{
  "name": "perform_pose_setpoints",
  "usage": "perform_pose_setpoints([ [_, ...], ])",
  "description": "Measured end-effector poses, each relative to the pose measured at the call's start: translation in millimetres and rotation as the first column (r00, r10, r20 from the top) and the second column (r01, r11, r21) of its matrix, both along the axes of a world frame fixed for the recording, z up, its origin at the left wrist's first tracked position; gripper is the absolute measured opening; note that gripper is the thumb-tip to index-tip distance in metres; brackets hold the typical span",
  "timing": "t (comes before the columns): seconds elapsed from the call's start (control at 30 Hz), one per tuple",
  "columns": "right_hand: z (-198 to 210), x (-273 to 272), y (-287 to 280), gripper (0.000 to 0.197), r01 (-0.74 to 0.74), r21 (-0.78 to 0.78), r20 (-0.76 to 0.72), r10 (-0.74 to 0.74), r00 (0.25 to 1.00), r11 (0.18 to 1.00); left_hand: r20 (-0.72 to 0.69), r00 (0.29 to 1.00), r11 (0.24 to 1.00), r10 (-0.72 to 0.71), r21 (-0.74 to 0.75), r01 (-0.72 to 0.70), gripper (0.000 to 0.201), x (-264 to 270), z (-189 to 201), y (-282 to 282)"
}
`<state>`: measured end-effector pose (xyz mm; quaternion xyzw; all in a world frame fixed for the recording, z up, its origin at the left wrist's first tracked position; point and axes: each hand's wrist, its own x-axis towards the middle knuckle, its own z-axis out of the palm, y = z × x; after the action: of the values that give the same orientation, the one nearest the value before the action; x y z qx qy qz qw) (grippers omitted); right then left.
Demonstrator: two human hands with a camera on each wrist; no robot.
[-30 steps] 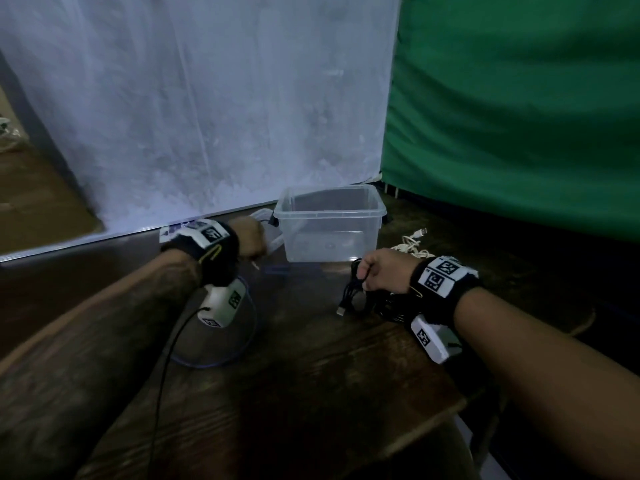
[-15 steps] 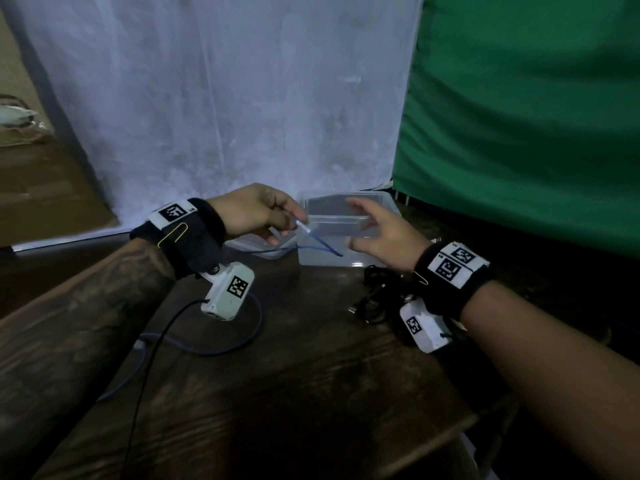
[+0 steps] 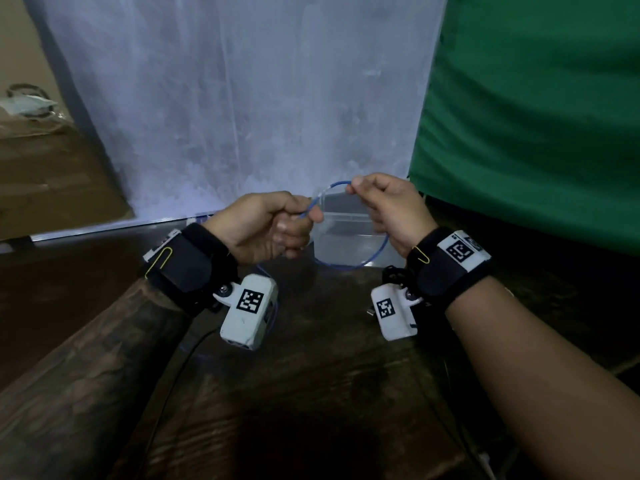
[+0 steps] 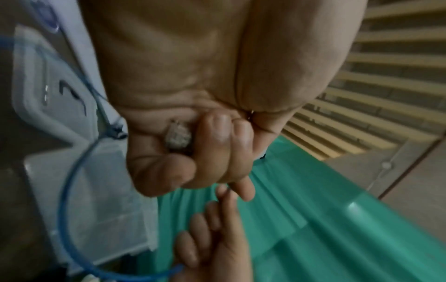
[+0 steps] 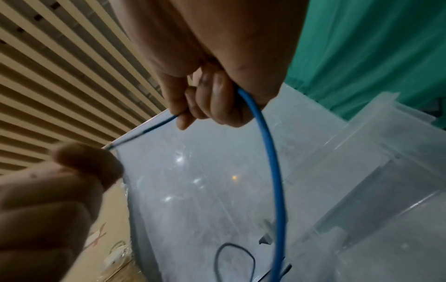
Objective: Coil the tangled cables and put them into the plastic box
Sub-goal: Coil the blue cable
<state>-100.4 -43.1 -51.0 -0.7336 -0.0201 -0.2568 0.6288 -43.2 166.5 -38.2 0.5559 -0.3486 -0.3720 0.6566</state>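
Observation:
A thin blue cable (image 3: pixel 356 264) bends in a loop between my two hands, raised in front of the clear plastic box (image 3: pixel 346 233). My left hand (image 3: pixel 277 226) grips one part of it in a fist, with a small connector (image 4: pixel 178 135) showing inside the curled fingers. My right hand (image 3: pixel 377 202) pinches the cable (image 5: pixel 272 162) between thumb and fingertips at the top of the loop. The rest of the blue cable hangs down to the table behind the left wrist. A black cable (image 3: pixel 393 275) lies bunched on the table under my right wrist.
The box stands at the far side of the dark wooden table (image 3: pixel 311 393), with its lid (image 4: pixel 48 99) lying beside it to the left. A white sheet (image 3: pixel 242 98) hangs behind and a green cloth (image 3: pixel 536 116) at the right. The table's right edge runs near my right forearm.
Both hands have risen from the table. My right hand let go of the black cable and took hold of the blue one; the blue cable now arcs in a loop between the hands.

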Motion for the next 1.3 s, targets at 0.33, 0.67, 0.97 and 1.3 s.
perform_pose_setpoints([
  [0.33, -53, 25, 61, 0.028, -0.258, 0.014, -0.362, 0.245, 0.899, 0.966, -0.271, 0.869, 0.791, 0.414, -0.366, -0.490, 0.020, 45, -37, -11],
  [0.67, -69, 21, 54, 0.023, -0.440, 0.028, -0.442, 0.406, 0.800, 0.898, 0.276, 0.779, 0.826, 0.563, -0.219, -0.520, 0.015, 77, -81, -11],
  [0.97, -71, 7, 40, 0.022, -0.584, 0.149, -0.370, 0.592, 0.715, 0.798, 0.046, 0.838, 0.801, 0.543, -0.329, -0.501, 0.017, 66, -67, -19],
  [1.3, -68, 13, 31, 0.027, -0.321, 0.198, -0.092, 0.344, 0.934, 0.926, 0.498, 0.815, 0.918, 0.297, 0.085, -0.387, 0.019, 50, -72, -24],
])
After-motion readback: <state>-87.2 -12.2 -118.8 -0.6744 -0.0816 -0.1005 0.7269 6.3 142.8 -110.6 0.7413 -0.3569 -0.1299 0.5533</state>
